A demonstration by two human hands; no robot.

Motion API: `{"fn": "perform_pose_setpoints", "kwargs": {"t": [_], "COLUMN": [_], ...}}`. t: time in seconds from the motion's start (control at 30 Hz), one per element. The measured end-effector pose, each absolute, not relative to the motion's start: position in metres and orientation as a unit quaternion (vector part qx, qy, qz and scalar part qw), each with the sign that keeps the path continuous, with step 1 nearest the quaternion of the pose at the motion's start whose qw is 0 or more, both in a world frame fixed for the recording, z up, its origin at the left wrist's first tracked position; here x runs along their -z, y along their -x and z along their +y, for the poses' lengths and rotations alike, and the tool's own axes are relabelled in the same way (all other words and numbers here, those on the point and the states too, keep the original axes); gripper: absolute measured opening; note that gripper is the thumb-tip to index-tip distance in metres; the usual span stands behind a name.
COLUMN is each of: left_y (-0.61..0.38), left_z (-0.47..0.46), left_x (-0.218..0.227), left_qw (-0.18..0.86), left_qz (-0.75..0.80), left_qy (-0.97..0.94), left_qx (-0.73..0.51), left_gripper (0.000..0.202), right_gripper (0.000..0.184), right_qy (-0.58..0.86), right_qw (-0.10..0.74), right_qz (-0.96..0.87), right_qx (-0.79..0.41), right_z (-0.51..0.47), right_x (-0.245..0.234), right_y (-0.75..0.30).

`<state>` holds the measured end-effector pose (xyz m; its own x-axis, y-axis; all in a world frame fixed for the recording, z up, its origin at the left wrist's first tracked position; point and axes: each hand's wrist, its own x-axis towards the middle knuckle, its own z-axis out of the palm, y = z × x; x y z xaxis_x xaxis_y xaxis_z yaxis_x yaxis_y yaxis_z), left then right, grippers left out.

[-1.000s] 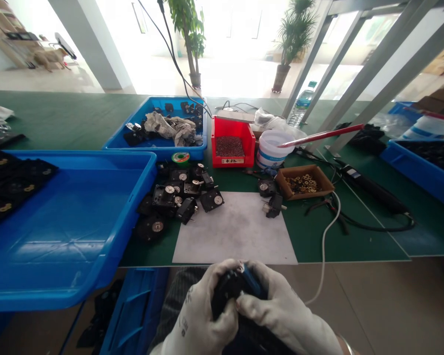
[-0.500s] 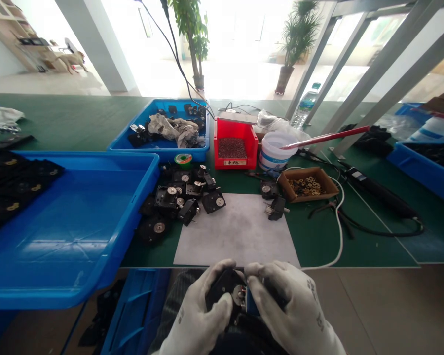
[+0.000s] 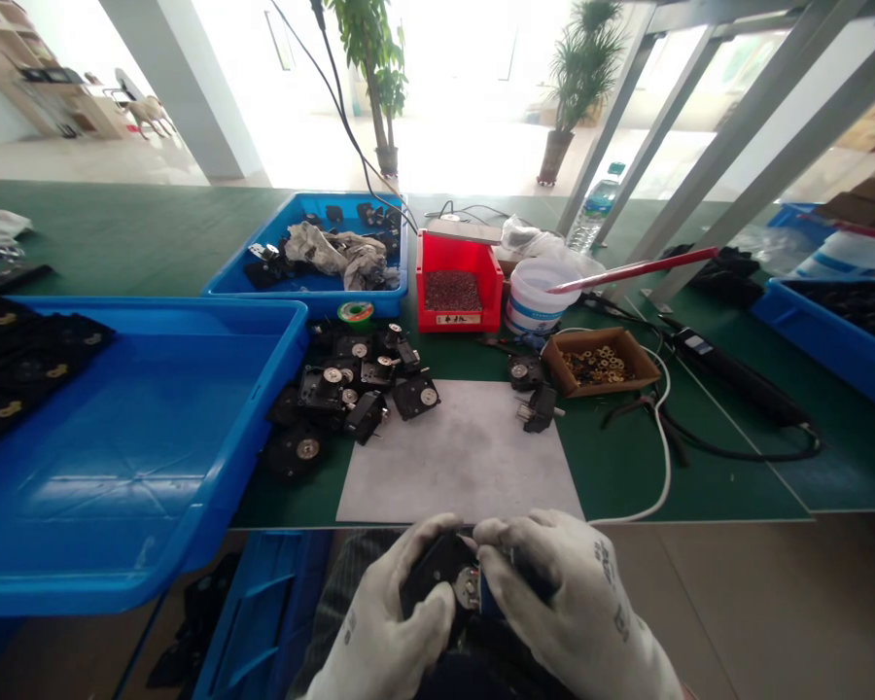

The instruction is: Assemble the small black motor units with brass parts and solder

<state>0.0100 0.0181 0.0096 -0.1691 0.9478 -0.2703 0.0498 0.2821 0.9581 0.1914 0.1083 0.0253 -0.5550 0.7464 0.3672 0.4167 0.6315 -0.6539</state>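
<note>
Hands in white gloves (image 3: 481, 593) close on a black housing (image 3: 434, 569) just in front of the grey-white mat (image 3: 459, 457).
The left hand (image 3: 386, 612) cups the body of the housing, and the right hand (image 3: 573, 593) pinches its far edge beside a round metal hub (image 3: 468, 588) and a blue part (image 3: 491, 598). Both are curled tight around the piece, and the fingers work at the hub end. Against the view a second earlier, the hub now faces up and the blue part sits lower at its side. Beyond the mat, on the green desk (image 3: 117, 233), a heap of similar black housings (image 3: 350, 389) lies to the left and a cardboard tray of brass washers (image 3: 598, 358) to the right.
</note>
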Motion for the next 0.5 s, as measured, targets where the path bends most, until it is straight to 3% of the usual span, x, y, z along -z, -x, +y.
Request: {"fn": "perform_pose_setpoints", "kwargs": {"t": [0.5], "left_y": [-0.013], "left_z": [0.02], "left_x": [-0.022], "left_qw": [0.499], "left_qz": [0.644], "left_qy": [-0.361], "left_qx": [-0.453], "left_gripper": [0.048], "right_gripper": [0.018], "right_qy": [0.326], "right_qw": [0.309], "right_qz": [-0.853], "right_qx": [-0.266], "right_z": [0.112], "right_x": [-0.033], "right_y": [-0.191]}}
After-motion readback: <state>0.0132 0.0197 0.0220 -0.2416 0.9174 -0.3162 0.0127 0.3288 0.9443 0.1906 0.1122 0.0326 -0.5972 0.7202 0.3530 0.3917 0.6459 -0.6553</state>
